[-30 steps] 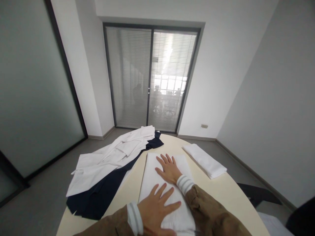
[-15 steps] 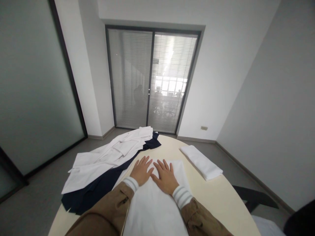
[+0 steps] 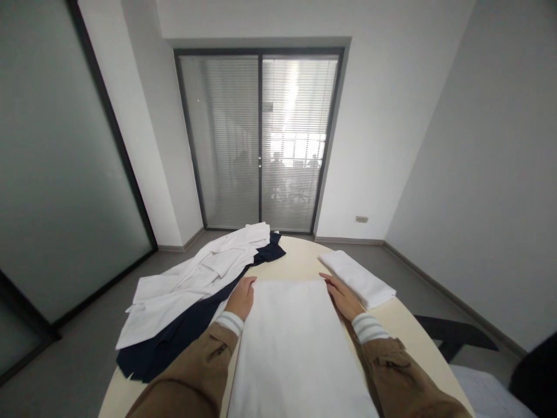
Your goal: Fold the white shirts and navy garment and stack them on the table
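Observation:
A long white cloth [image 3: 296, 342], smooth and flat, lies down the middle of the round cream table [image 3: 300, 249] in front of me. At its far left corner, my left hand [image 3: 242, 299] is closed with thumb and fingers on the edge. My right hand [image 3: 343, 296] holds the far right corner, its index finger reaching along the edge and its other fingers partly hidden. Just beyond the right hand lies a folded white cloth [image 3: 359, 278]. Left of my left hand, white garments [image 3: 187, 284] are heaped over dark navy fabric [image 3: 174, 337].
A glazed double door with blinds [image 3: 261, 145] stands behind the table. A frosted glass panel [image 3: 65, 162] is on the left. At the lower right are a black chair part [image 3: 456, 334] and some pale fabric [image 3: 483, 389] below the table's edge.
My hands have moved apart from the middle of the white cloth, where they lay flat, to its two far corners and closed there. The view has shifted slightly.

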Motion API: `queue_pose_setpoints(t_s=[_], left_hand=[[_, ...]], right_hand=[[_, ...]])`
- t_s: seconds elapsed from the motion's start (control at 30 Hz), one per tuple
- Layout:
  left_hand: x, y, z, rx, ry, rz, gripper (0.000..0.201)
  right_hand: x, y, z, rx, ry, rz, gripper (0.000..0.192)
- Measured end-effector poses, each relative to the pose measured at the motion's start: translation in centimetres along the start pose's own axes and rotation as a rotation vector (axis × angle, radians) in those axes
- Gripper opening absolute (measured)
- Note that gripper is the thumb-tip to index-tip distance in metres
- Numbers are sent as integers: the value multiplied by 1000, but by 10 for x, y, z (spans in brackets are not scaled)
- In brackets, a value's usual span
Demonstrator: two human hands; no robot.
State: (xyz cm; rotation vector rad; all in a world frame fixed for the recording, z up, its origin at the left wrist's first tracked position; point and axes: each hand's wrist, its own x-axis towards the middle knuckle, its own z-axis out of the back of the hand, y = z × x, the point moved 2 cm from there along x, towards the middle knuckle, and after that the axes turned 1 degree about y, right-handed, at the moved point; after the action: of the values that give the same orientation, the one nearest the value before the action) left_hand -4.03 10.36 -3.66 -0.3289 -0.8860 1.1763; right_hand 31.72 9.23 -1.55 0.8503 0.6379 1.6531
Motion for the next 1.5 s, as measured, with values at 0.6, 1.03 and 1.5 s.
queue_pose_setpoints(t_s=[0.6, 1.03, 1.5], left_hand=[[0, -19, 15, -561, 115, 157, 30], [-2, -20, 6, -923, -32, 406, 29], [-4, -38, 0, -1266, -2, 465, 60]], right_hand=[[1, -3, 3, 510, 111, 4, 28], [0, 3, -7, 892, 164, -235, 10], [0, 11, -11, 914, 48, -230, 43]])
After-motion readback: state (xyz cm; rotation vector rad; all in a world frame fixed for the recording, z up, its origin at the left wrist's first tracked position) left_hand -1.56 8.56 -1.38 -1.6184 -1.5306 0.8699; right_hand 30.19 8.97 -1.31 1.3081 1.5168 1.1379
